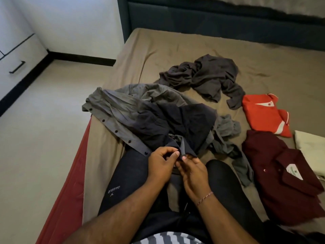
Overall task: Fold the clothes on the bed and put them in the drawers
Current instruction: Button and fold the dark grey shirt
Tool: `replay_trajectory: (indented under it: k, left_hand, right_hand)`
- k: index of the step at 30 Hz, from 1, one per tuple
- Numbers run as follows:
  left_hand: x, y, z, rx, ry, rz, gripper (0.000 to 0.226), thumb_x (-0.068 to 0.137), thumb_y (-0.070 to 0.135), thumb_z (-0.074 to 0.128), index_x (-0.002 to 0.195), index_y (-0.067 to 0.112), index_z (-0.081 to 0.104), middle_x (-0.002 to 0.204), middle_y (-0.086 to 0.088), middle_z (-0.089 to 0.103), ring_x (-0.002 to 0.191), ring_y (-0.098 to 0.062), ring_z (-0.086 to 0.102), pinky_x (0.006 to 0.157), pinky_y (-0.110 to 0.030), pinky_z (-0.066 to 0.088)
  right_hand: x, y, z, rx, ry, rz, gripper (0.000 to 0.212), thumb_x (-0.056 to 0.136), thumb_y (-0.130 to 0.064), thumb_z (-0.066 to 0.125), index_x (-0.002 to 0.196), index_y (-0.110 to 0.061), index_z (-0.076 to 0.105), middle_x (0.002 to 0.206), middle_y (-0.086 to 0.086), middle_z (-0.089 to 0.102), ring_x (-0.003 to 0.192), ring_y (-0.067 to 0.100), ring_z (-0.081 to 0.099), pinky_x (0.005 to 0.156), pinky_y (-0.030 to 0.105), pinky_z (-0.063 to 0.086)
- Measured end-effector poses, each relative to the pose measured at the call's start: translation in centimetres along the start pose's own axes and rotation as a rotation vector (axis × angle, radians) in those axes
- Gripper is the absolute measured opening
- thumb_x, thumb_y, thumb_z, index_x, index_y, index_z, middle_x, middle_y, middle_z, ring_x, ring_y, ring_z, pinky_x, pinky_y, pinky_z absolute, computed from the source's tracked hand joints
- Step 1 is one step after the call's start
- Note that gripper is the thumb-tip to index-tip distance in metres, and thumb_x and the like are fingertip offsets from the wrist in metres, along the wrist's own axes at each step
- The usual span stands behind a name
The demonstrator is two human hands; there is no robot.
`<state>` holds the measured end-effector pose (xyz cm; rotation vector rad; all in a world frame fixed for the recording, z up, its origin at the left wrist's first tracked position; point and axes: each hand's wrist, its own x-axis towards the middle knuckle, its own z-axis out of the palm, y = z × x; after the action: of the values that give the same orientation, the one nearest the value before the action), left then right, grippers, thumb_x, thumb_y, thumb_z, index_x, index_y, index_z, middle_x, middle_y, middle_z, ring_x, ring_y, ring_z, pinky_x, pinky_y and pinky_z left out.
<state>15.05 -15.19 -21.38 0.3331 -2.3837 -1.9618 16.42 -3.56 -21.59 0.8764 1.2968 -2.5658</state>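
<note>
On the near edge of the bed (158,50), between the person's knees, the left hand (161,166) and the right hand (193,173) meet at the hem of a dark navy garment (175,124). Each hand pinches the fabric edge between thumb and fingertips, and the two hands touch one another. A thin bracelet (204,198) circles the right wrist.

The navy garment lies crumpled on a grey button-front shirt (112,110), which spreads toward the left edge of the bed, its placket of dark buttons running over the left knee. A lighter grey piece (226,131) trails out to the right of this heap. Farther up the bed, well apart from the hands, lies a loose dark grey top (207,74).

Along the right side rest folded items: an orange shirt with white trim (262,115), a maroon polo (274,173) just below it, and a cream piece (311,147) at the frame edge.

White drawers (15,55) with dark handles stand at far left, across the floor (44,120).
</note>
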Motion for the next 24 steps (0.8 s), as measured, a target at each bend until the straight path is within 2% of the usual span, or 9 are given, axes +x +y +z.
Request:
replay_trajectory:
  k: [2,5,8,11,16,20,24]
  left_hand:
    - [-0.1,0.1,0.1,0.076,0.034,0.036,0.018,0.089,0.011,0.079,0.086,0.029,0.077,0.093,0.006,0.073,0.088,-0.001,0.068,0.074,-0.009,0.049]
    - [0.1,-0.2,0.4,0.155,0.098,0.039,0.019,0.086,0.013,0.080,0.080,0.030,0.075,0.088,0.009,0.066,0.084,0.000,0.066,0.071,-0.007,0.047]
    - [0.2,-0.3,0.7,0.183,0.142,0.006,0.014,0.081,0.014,0.083,0.076,0.026,0.077,0.085,0.010,0.064,0.080,-0.001,0.066,0.072,-0.010,0.049]
    - [0.2,-0.5,0.8,0.183,0.109,-0.026,0.015,0.080,0.014,0.083,0.075,0.027,0.078,0.084,0.010,0.067,0.082,0.001,0.066,0.073,-0.009,0.049]
    - [0.8,-0.7,0.4,0.040,0.063,-0.115,0.011,0.086,0.013,0.082,0.080,0.022,0.081,0.089,0.002,0.073,0.084,-0.001,0.069,0.073,-0.009,0.050]
    - [0.9,-0.8,0.3,-0.004,0.027,-0.160,0.010,0.089,0.012,0.079,0.083,0.019,0.081,0.089,0.000,0.076,0.084,-0.006,0.072,0.075,-0.017,0.056]
    - [1.0,-0.9,0.0,-0.120,-0.014,-0.248,0.014,0.095,0.014,0.073,0.085,0.022,0.079,0.086,0.003,0.079,0.083,-0.004,0.074,0.071,-0.013,0.054]
  right_hand:
    - [0.1,0.1,-0.2,-0.052,0.007,-0.047,0.009,0.097,0.004,0.061,0.099,-0.002,0.067,0.101,0.022,0.073,0.095,0.029,0.072,0.086,0.035,0.060]
    - [0.2,0.3,-0.5,-0.269,0.017,-0.207,0.006,0.094,0.002,0.068,0.097,-0.002,0.072,0.096,0.019,0.076,0.090,0.028,0.073,0.083,0.035,0.060]
    - [0.2,0.2,-0.8,-0.521,0.006,-0.423,0.011,0.090,0.002,0.073,0.092,-0.009,0.076,0.092,0.006,0.078,0.089,0.016,0.075,0.080,0.025,0.059]
    - [0.3,-0.1,-1.1,-0.716,-0.026,-0.582,0.022,0.089,0.002,0.075,0.089,-0.019,0.077,0.094,-0.001,0.075,0.092,0.010,0.072,0.081,0.017,0.055]
    - [0.8,-0.1,-1.3,-0.859,-0.003,-0.650,0.019,0.088,-0.001,0.076,0.093,-0.019,0.080,0.100,-0.007,0.073,0.096,0.005,0.070,0.086,0.014,0.053]
    - [1.0,0.1,-1.1,-0.769,-0.012,-0.608,0.024,0.088,0.001,0.076,0.092,-0.022,0.079,0.099,-0.004,0.074,0.095,0.008,0.071,0.085,0.016,0.054]
    - [0.9,-0.2,-1.2,-0.676,-0.039,-0.533,0.026,0.093,-0.004,0.072,0.094,-0.028,0.080,0.115,-0.004,0.069,0.106,0.003,0.068,0.087,0.013,0.053]
